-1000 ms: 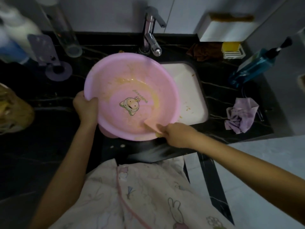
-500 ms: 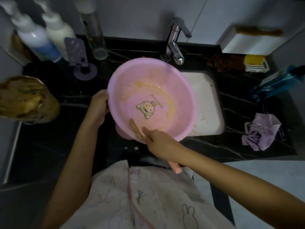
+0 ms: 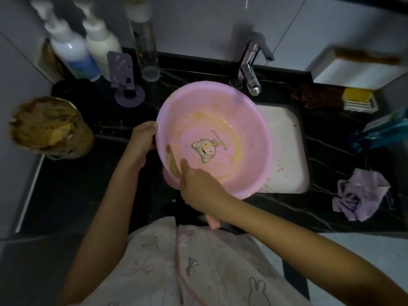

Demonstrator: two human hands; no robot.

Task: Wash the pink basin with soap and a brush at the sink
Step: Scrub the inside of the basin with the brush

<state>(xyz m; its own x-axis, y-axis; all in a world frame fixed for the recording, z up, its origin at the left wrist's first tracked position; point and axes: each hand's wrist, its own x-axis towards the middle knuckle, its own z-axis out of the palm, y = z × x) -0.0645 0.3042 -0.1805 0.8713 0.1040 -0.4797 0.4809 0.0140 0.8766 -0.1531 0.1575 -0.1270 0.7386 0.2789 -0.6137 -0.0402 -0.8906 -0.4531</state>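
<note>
Round pink plastic basin [image 3: 254,129] sits tilted over the left edge of the white sink [image 3: 287,138], mouth towards the person. Left hand [image 3: 143,142] grip curls round its left rim. Right hand [image 3: 198,184] grip is closed on the pink-handled scrub brush [image 3: 172,161], forefinger stretched out. Brush long axis: handle end near the body, bristles up-left on the near-left inner wall. Yellowish residue arc [image 3: 207,117] lies up-right of the bristles; next sweep likely goes that way

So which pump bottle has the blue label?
The left pump bottle, in the far-left corner; the right pump bottle beside it is plain cream-white.
</note>
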